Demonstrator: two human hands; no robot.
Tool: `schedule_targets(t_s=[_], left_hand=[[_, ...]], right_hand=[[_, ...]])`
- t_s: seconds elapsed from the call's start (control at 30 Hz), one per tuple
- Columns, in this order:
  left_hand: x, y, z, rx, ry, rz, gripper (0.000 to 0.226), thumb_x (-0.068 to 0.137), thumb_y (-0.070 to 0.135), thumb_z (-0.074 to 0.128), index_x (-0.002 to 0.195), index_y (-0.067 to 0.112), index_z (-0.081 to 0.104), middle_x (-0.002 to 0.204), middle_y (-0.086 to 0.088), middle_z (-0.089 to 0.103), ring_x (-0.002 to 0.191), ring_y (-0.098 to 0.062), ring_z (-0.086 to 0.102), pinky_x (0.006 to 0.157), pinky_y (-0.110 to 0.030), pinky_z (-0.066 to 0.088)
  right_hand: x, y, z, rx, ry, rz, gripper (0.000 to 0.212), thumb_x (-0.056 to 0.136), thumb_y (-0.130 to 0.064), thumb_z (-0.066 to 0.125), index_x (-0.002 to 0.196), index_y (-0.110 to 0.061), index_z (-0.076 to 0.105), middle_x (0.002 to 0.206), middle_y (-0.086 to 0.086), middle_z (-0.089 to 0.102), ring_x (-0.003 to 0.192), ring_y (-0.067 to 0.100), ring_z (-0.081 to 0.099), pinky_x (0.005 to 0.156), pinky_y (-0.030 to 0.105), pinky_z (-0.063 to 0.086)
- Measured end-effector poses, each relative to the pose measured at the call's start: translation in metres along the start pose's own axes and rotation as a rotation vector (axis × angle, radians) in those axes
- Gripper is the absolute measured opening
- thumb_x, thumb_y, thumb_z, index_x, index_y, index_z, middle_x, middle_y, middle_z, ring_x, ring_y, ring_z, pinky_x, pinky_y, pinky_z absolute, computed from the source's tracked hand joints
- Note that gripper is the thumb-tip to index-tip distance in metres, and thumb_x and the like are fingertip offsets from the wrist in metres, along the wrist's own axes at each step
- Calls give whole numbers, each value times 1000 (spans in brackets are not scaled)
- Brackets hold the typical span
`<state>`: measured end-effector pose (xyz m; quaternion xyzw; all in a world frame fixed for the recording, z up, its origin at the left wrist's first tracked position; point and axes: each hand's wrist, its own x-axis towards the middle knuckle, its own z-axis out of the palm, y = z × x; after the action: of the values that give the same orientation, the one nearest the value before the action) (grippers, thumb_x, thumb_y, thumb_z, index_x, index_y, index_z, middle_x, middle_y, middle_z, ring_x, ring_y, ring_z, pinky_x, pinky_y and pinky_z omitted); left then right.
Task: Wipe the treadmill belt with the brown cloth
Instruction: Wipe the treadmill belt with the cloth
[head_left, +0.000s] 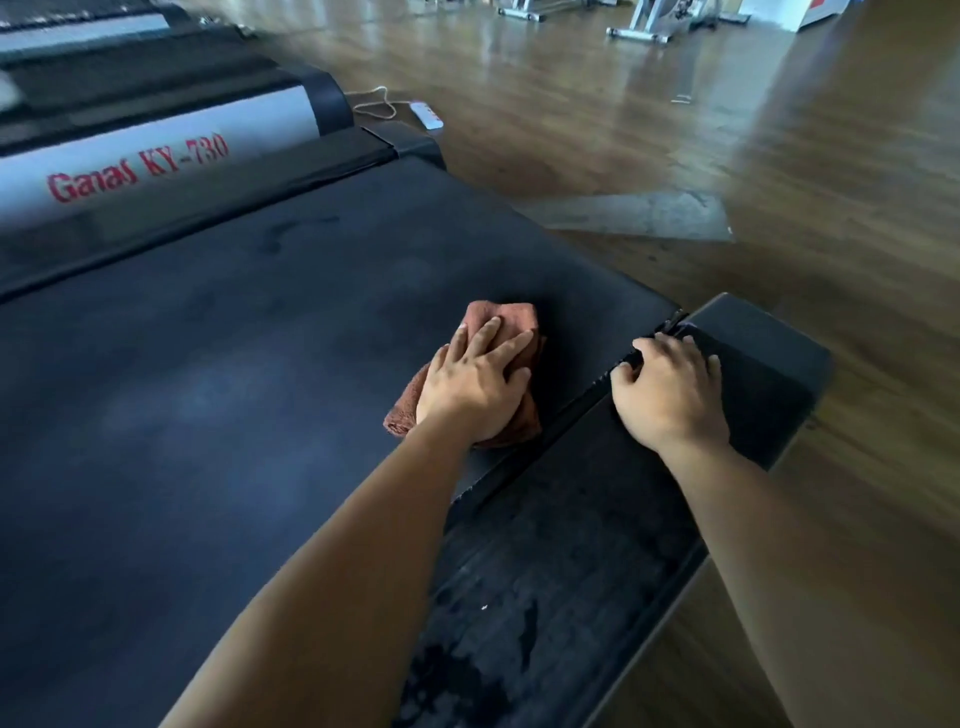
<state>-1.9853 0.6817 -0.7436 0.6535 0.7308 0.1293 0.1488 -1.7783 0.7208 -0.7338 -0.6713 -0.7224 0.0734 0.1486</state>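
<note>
Brown cloth (511, 325) is pinned flat on the treadmill belt (234, 364) at centre frame, pressed under the left hand (475, 382) with fingers spread wide. Right of it, the right hand (670, 389) is braced open on the side rail (597, 519), gripping nothing. A risk is judged: bunched folds could be dragged unevenly, so streaks are left near the belt's edge.

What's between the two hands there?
In the head view, only a bare strip of belt and the side rail's edge separate the left hand on the cloth from the right hand.
</note>
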Motion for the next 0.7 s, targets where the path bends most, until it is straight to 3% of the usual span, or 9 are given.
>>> schedule_targets(t_s=[0.07, 0.13, 0.27, 0.57, 0.7], left_hand=[[-22, -7, -1, -24, -1, 11, 51, 99, 53, 35, 149, 53, 24, 165, 14, 6, 152, -19, 0, 122, -41, 4], [-44, -16, -3, -22, 20, -3, 51, 98, 53, 36, 149, 53, 25, 165, 14, 7, 152, -18, 0, 122, -41, 4], [-87, -44, -11, -15, 53, -62, 51, 99, 54, 35, 149, 52, 25, 165, 14, 7, 152, -19, -1, 122, -40, 3], [-199, -129, -40, 19, 140, -305, 53, 99, 56, 33, 150, 52, 22, 165, 13, 5, 152, -20, -2, 122, -39, 3], [-247, -183, -58, 24, 198, -473, 52, 99, 55, 36, 149, 52, 24, 165, 12, 9, 152, -21, 2, 121, -41, 7]], right_hand=[[-7, -5, -5, 12, 47, -54, 43, 88, -30, 48, 122, -10, 63, 125, 16, 63, 121, 36, 48, 109, 48, 33], [-18, -10, -11, 36, 50, -82, 35, 86, -23, 55, 115, -7, 68, 116, 19, 66, 111, 38, 54, 101, 45, 40], [-49, -35, -11, 65, 35, -91, 33, 86, -20, 57, 115, -7, 68, 116, 20, 66, 108, 39, 55, 99, 44, 42], [-108, -128, 23, 120, -57, -399, 31, 87, -28, 57, 113, -13, 66, 116, 4, 66, 113, 25, 55, 100, 41, 40], [-112, -150, 35, 109, -79, -441, 32, 87, -29, 58, 115, -13, 65, 118, 3, 64, 115, 25, 53, 100, 41, 39]])
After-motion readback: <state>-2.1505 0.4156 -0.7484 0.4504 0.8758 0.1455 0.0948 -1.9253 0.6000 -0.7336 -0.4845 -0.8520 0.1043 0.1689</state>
